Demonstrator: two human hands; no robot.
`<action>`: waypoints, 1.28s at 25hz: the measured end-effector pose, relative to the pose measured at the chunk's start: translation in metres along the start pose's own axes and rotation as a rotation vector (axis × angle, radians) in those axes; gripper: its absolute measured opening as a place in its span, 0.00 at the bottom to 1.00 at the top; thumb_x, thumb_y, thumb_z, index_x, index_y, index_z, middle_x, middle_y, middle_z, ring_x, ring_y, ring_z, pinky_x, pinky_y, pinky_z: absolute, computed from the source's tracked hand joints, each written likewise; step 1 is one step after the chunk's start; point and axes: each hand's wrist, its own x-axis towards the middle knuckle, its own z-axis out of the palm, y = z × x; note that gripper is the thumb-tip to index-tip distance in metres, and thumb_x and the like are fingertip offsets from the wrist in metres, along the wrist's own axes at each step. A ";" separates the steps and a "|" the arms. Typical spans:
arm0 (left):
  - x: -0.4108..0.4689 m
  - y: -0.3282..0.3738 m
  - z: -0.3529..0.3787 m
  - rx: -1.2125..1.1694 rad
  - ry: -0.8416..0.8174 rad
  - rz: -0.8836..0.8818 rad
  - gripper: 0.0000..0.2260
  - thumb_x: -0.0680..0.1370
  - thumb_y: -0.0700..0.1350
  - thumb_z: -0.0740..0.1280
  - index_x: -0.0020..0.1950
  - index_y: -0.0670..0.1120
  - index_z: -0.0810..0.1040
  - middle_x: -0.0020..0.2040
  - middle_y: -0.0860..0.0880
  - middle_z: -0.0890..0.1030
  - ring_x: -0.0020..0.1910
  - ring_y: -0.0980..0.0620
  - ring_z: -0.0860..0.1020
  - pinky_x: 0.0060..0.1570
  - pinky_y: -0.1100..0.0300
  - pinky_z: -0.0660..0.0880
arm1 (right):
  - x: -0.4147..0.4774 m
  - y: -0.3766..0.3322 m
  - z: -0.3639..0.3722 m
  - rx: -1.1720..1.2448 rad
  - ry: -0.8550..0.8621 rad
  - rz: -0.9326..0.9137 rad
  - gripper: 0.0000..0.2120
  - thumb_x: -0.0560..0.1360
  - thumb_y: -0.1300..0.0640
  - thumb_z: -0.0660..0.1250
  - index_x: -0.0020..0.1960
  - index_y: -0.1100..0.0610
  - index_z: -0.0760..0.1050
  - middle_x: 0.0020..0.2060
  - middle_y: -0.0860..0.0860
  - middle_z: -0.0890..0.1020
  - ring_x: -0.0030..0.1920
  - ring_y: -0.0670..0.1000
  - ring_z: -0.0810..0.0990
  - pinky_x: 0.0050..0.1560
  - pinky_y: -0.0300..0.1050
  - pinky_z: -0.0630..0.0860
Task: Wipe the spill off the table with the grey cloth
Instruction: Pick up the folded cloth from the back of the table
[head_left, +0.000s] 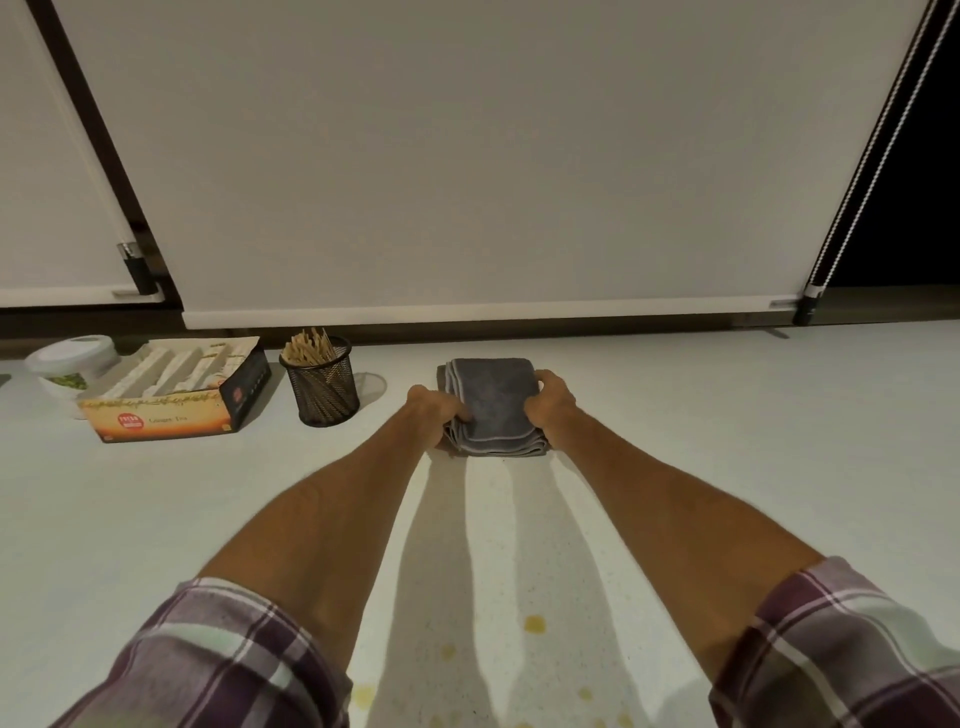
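A folded grey cloth (493, 402) with a pale hem lies on the white table (727, 441), near its far edge. My left hand (434, 410) grips the cloth's left side and my right hand (553, 408) grips its right side. Both arms stretch forward over the table. The spill (535, 623) shows as yellowish drops on the table close to me, between my forearms, with more faint drops toward the bottom of the view.
To the left of the cloth stands a black mesh cup (324, 387) full of wooden sticks. Further left lies an open tea box (176, 395) and a white tub (72, 364). A window with white blinds (467, 182) runs behind the table.
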 end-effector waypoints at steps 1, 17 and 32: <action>-0.003 0.002 -0.002 0.006 -0.030 -0.005 0.19 0.70 0.33 0.74 0.59 0.35 0.74 0.52 0.35 0.79 0.42 0.38 0.82 0.39 0.43 0.81 | 0.000 -0.002 -0.003 0.098 -0.007 0.059 0.26 0.78 0.64 0.63 0.74 0.58 0.62 0.67 0.62 0.72 0.64 0.63 0.74 0.64 0.58 0.74; -0.063 0.008 -0.047 -0.287 -0.309 0.034 0.11 0.76 0.43 0.68 0.56 0.40 0.74 0.55 0.41 0.78 0.56 0.42 0.78 0.61 0.47 0.73 | -0.044 -0.023 -0.039 0.625 -0.192 0.072 0.18 0.73 0.67 0.68 0.62 0.63 0.73 0.58 0.63 0.79 0.54 0.61 0.80 0.49 0.54 0.81; -0.243 -0.069 -0.073 -0.107 -0.498 0.316 0.20 0.74 0.28 0.66 0.59 0.46 0.65 0.43 0.42 0.74 0.38 0.51 0.76 0.26 0.62 0.75 | -0.280 0.018 -0.105 0.653 -0.332 0.057 0.33 0.75 0.79 0.56 0.72 0.52 0.66 0.58 0.63 0.75 0.50 0.62 0.79 0.37 0.56 0.83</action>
